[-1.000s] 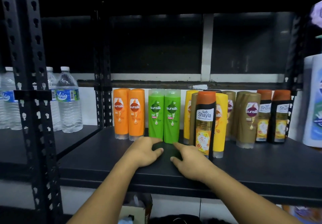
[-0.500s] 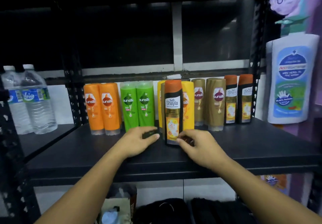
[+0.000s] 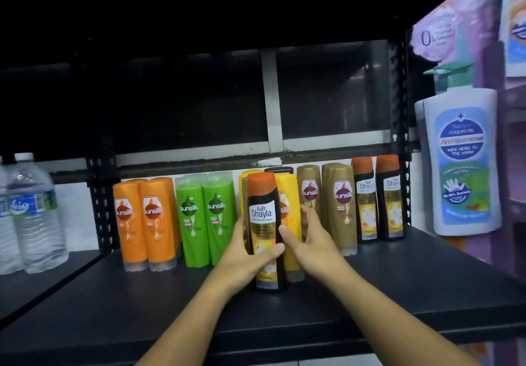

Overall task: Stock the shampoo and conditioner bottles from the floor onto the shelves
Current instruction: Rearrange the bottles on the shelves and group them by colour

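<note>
A black Safi Shayla bottle (image 3: 263, 214) with an orange cap stands at the front of the dark shelf (image 3: 370, 286). My left hand (image 3: 244, 254) grips it from the left, thumb across its label. My right hand (image 3: 313, 246) is just right of it, thumb and fingers round the yellow Sunsilk bottle (image 3: 290, 194) behind. Along the back stand orange bottles (image 3: 142, 217), green bottles (image 3: 203, 217), brown bottles (image 3: 338, 206) and two more Shayla bottles (image 3: 378, 197).
Water bottles (image 3: 31, 212) stand on the neighbouring shelf at the left, past a black perforated post (image 3: 101, 203). A tall white pump bottle (image 3: 464, 160) stands at the right end, next to purple packaging. The shelf's front right part is bare.
Both hands have risen from the shelf surface. The left hand has taken hold of the Shayla bottle, the right has closed round the yellow bottle behind it. The view has shifted right.
</note>
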`<state>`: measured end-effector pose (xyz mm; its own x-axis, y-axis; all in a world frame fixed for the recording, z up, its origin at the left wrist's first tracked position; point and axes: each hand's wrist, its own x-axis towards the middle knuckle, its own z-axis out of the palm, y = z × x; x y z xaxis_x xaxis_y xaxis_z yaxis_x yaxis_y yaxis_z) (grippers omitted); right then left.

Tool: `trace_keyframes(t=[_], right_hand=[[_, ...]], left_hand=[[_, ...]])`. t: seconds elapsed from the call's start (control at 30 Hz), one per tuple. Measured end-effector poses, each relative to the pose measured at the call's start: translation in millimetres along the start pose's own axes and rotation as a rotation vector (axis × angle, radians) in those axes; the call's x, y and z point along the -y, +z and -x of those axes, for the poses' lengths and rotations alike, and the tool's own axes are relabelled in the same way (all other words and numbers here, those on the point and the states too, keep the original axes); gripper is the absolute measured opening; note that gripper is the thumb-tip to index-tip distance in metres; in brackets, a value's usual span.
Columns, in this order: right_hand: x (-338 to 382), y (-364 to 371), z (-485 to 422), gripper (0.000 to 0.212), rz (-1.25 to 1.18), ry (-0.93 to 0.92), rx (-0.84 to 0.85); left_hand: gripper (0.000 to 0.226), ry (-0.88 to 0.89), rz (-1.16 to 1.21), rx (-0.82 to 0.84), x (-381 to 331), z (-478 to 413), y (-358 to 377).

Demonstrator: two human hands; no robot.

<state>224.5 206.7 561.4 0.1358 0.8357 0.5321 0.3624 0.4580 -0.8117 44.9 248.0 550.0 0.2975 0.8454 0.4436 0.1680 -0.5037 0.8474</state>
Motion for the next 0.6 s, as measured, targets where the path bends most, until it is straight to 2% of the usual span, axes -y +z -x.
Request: trace_keyframes(t=[0.13, 0.27, 0.4, 0.47, 0.6], right_hand=[[-10, -13, -9, 0.036, -0.083, 0.033, -0.044], [-17, -19, -34, 0.038, -0.138, 0.080, -0.153], [-19, -15, -54, 0.039, -0.301, 0.257, -0.024], [-19, -12, -56, 0.032, -0.337, 0.271, 0.018], [-23, -9, -55, 0.032, -0.369, 0.266, 0.067]], left_hand=[[0.087, -0.011, 0.011, -0.060, 5, -2, 5], [0.093, -0.016, 0.021, -0.068, 6, -3, 5], [0.087, -0.005, 0.017, -0.061, 5, -1, 5], [0.088, -0.001, 0.021, -0.055, 5, -1, 4], [0.090, 0.008, 0.028, -0.054, 7, -2, 2]])
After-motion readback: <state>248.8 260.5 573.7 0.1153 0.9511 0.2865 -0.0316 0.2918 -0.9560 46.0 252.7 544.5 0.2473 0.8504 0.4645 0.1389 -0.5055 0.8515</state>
